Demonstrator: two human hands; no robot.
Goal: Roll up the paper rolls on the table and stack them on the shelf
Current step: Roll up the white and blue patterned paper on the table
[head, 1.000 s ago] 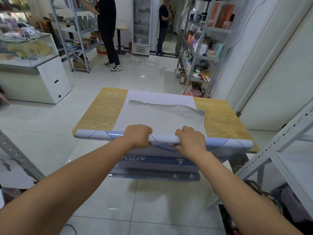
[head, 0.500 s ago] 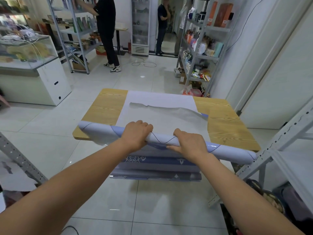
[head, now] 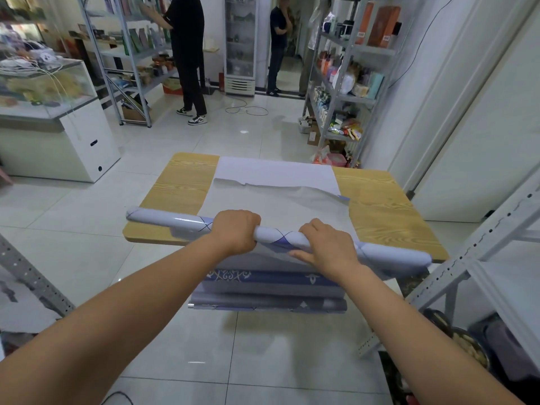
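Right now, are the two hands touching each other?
Apart. The head view shows the left hand and the right hand each gripping the paper roll, with a bare stretch of roll between them.

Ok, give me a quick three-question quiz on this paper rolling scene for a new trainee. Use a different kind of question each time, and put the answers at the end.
1. True or false: the left hand and the right hand both grip the paper roll.
2. Pick one: the roll is held A) across the near edge of the wooden table, B) down on the floor, C) up on a shelf.
3. Short answer: what is the main colour of the patterned sheets hanging below the roll?

Key: 1 true; 2 A; 3 blue.
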